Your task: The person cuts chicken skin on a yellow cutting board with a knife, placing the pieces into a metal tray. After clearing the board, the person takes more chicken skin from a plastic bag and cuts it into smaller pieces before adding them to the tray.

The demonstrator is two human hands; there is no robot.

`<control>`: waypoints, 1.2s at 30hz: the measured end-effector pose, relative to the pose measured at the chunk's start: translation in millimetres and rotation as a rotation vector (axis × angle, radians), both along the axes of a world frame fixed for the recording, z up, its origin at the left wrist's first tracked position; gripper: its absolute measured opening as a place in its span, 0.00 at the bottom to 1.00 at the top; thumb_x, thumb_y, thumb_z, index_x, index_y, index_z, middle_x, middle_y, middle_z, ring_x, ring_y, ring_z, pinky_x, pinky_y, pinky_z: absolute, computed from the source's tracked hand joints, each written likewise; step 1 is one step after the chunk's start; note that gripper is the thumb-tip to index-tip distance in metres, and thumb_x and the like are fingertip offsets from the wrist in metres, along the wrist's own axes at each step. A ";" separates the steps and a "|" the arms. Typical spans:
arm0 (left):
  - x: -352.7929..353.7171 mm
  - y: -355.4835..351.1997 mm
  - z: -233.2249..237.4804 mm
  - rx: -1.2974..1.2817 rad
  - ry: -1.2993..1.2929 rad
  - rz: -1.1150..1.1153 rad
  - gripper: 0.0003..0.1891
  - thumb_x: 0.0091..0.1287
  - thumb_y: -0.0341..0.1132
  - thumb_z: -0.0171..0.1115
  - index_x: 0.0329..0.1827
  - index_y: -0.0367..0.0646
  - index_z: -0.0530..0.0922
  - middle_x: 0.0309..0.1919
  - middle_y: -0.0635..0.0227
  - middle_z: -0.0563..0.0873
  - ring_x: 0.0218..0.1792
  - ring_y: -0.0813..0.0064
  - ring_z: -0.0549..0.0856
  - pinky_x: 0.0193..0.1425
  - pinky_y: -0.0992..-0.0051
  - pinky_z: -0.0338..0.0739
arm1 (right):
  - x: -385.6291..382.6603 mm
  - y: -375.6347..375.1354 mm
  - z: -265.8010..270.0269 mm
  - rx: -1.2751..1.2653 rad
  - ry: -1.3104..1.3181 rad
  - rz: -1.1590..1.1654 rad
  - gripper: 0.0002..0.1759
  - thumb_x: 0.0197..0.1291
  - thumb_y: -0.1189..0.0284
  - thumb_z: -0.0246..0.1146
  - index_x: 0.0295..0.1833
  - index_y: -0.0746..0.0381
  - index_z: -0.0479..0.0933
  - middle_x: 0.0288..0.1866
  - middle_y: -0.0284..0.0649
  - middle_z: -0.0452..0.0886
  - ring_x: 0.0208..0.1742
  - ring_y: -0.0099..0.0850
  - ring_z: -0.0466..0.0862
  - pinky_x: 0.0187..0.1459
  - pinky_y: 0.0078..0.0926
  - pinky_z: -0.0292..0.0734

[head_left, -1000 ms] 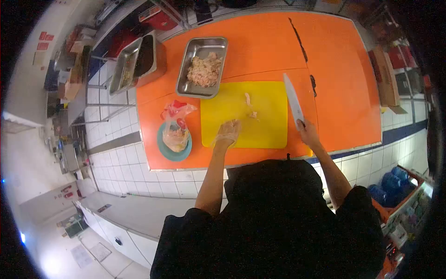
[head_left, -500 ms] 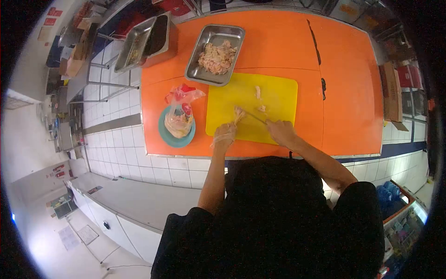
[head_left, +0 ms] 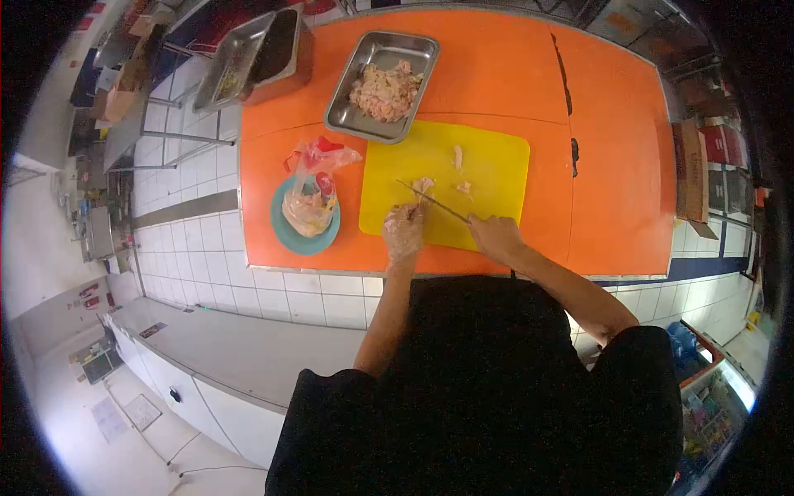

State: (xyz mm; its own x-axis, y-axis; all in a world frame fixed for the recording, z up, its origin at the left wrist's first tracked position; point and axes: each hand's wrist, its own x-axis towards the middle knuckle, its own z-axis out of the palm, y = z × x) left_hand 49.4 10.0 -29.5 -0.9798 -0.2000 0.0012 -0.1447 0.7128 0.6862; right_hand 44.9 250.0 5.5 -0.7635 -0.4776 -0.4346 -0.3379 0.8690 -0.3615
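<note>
My left hand (head_left: 404, 229), in a clear plastic glove, is closed on the near end of a piece of raw chicken (head_left: 423, 185) on the yellow cutting board (head_left: 496, 165). In my right hand (head_left: 495, 237) is the handle of a knife (head_left: 434, 202), its blade pointing up and left across the chicken. Whether the edge is in the meat is too small to tell. Two small pale pieces, one long meat strip (head_left: 457, 157) and one meat scrap (head_left: 464, 188), lie farther right on the board.
A steel tray (head_left: 341, 116) of cut chicken touches the board's far left corner. Left of the board, a teal plate (head_left: 285, 234) holds a plastic bag (head_left: 308, 213) of meat. A deep steel pan (head_left: 285, 78) stands at the orange table's (head_left: 496, 66) far left corner.
The knife blade has swung farther left and now crosses the chicken piece. My left hand has turned more upright and shifted slightly right. The whole view has tilted a little.
</note>
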 end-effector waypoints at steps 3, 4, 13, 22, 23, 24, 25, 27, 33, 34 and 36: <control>-1.1 6.1 1.3 -0.081 0.005 -0.020 0.11 0.68 0.36 0.68 0.46 0.39 0.88 0.37 0.50 0.90 0.41 0.48 0.89 0.47 0.55 0.83 | -2.9 1.8 -8.1 0.000 0.090 0.020 0.16 0.78 0.60 0.53 0.56 0.61 0.75 0.25 0.50 0.84 0.29 0.53 0.88 0.33 0.56 0.82; -2.6 5.8 5.4 -0.119 -0.013 -0.043 0.10 0.68 0.35 0.67 0.45 0.39 0.88 0.37 0.50 0.90 0.41 0.48 0.89 0.47 0.54 0.82 | -10.0 -0.5 -8.3 0.037 0.104 0.034 0.15 0.77 0.61 0.53 0.55 0.61 0.75 0.25 0.49 0.84 0.28 0.52 0.88 0.31 0.56 0.82; -7.5 -2.2 -8.8 -0.051 0.015 -0.054 0.09 0.70 0.36 0.63 0.37 0.39 0.85 0.34 0.48 0.87 0.41 0.45 0.87 0.47 0.51 0.80 | -41.3 13.1 2.9 0.088 0.130 0.097 0.13 0.77 0.62 0.54 0.53 0.61 0.74 0.26 0.49 0.85 0.28 0.50 0.89 0.29 0.54 0.82; -25.1 -7.7 -5.7 -0.301 -0.134 -0.124 0.06 0.73 0.32 0.60 0.41 0.40 0.82 0.34 0.51 0.84 0.42 0.49 0.85 0.46 0.53 0.81 | -37.9 31.7 14.7 0.148 0.093 -0.073 0.15 0.79 0.59 0.52 0.53 0.60 0.74 0.26 0.51 0.84 0.28 0.51 0.88 0.30 0.55 0.82; -24.7 -7.0 -3.1 -0.300 -0.130 -0.126 0.06 0.73 0.32 0.60 0.41 0.40 0.82 0.34 0.51 0.84 0.42 0.49 0.85 0.46 0.53 0.81 | -38.2 32.5 16.5 0.130 0.088 -0.115 0.15 0.80 0.59 0.52 0.54 0.60 0.74 0.26 0.51 0.84 0.29 0.52 0.88 0.30 0.55 0.82; -26.9 -4.0 12.5 -0.260 -0.051 -0.120 0.06 0.73 0.33 0.60 0.41 0.40 0.82 0.34 0.51 0.85 0.42 0.49 0.85 0.47 0.53 0.81 | -37.8 31.0 18.7 0.130 0.093 -0.116 0.15 0.80 0.59 0.52 0.54 0.60 0.74 0.26 0.51 0.84 0.29 0.52 0.88 0.30 0.55 0.82; -28.1 -2.9 19.3 -0.220 0.027 -0.113 0.06 0.73 0.34 0.61 0.41 0.40 0.82 0.35 0.51 0.86 0.43 0.49 0.85 0.47 0.52 0.80 | -34.7 26.8 21.6 0.080 0.074 -0.139 0.16 0.80 0.59 0.52 0.54 0.60 0.74 0.26 0.51 0.84 0.29 0.52 0.88 0.30 0.55 0.81; -28.9 2.4 17.3 -0.157 0.027 -0.089 0.10 0.73 0.38 0.62 0.40 0.39 0.82 0.35 0.50 0.86 0.42 0.47 0.86 0.47 0.51 0.80 | -25.2 18.9 26.5 0.030 0.054 -0.166 0.16 0.80 0.59 0.52 0.54 0.60 0.74 0.26 0.51 0.84 0.29 0.52 0.88 0.29 0.54 0.81; -27.7 1.9 14.1 -0.112 0.002 -0.078 0.09 0.69 0.37 0.67 0.42 0.39 0.83 0.37 0.50 0.87 0.41 0.47 0.86 0.45 0.53 0.81 | -22.0 25.7 13.5 0.067 0.042 -0.150 0.15 0.79 0.58 0.52 0.52 0.59 0.73 0.28 0.50 0.85 0.31 0.54 0.88 0.34 0.59 0.83; -27.6 0.1 23.9 -0.068 -0.073 -0.059 0.09 0.68 0.36 0.68 0.41 0.39 0.83 0.37 0.50 0.87 0.40 0.47 0.86 0.44 0.53 0.81 | -28.2 28.6 16.5 0.073 0.006 -0.169 0.16 0.79 0.58 0.52 0.53 0.59 0.73 0.28 0.50 0.85 0.31 0.54 0.88 0.34 0.58 0.83; -29.5 -15.0 5.9 -0.107 -0.058 -0.045 0.11 0.70 0.39 0.67 0.42 0.39 0.85 0.37 0.51 0.88 0.41 0.47 0.86 0.45 0.52 0.81 | -30.4 28.8 20.0 0.081 -0.030 -0.191 0.16 0.79 0.57 0.52 0.53 0.59 0.73 0.28 0.50 0.85 0.31 0.53 0.88 0.34 0.58 0.83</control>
State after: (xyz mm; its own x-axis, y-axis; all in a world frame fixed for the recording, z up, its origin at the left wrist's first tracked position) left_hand 19.9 -5.0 -23.5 -0.9868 -0.1577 -0.0372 -0.1485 0.7880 0.5975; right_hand 14.4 278.8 25.5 -0.8231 -0.2879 -0.4895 -0.1544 0.9430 -0.2949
